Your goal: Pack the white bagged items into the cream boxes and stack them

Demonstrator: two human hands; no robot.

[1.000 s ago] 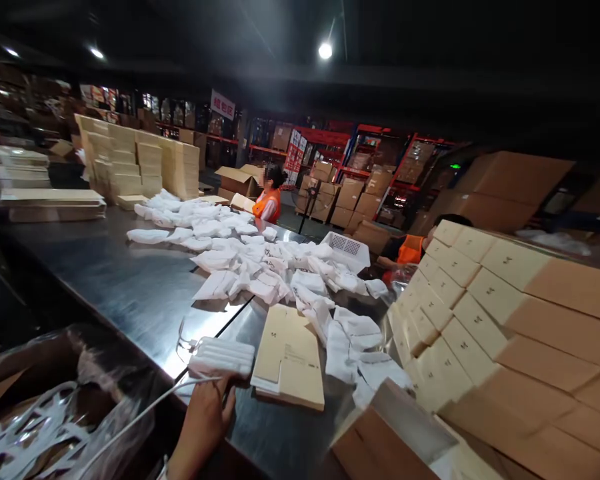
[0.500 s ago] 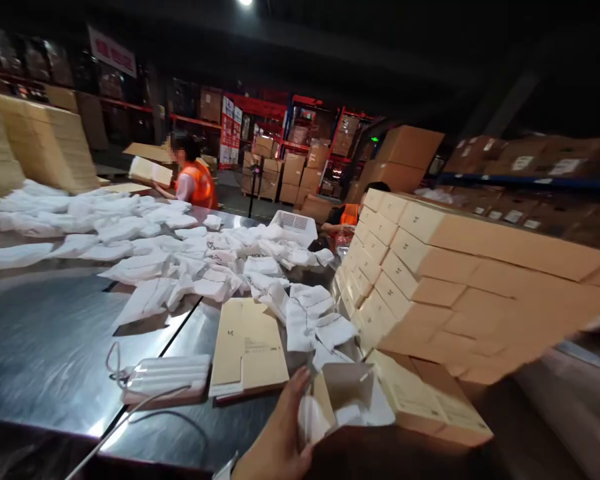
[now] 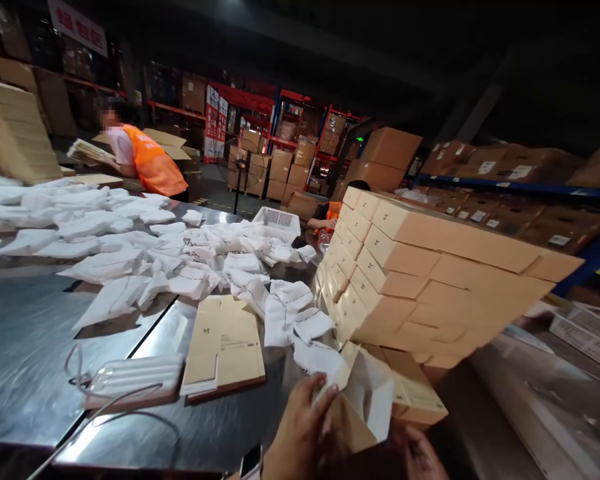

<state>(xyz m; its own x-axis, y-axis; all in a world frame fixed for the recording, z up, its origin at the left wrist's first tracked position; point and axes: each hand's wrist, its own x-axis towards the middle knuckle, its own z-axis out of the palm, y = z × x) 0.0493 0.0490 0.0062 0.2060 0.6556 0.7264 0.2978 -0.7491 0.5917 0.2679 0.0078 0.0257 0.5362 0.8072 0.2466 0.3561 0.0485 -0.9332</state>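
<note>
Kraft-brown open carton (image 3: 375, 400) sits at the steel table's (image 3: 30, 347) near edge, mouth up-left. Left hand (image 3: 303, 427) grips its flap; right hand (image 3: 420, 457), below, looks to cup its base.

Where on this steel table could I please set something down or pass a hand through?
Bare steel table lies at the near left, bordered by the white ribbed pack and the white bags. The right side is crowded: the box stack, the flat cartons, and both hands, left and right, at an open box.

Open tan carton (image 3: 380, 400), white-lined, tilted at table edge
</note>
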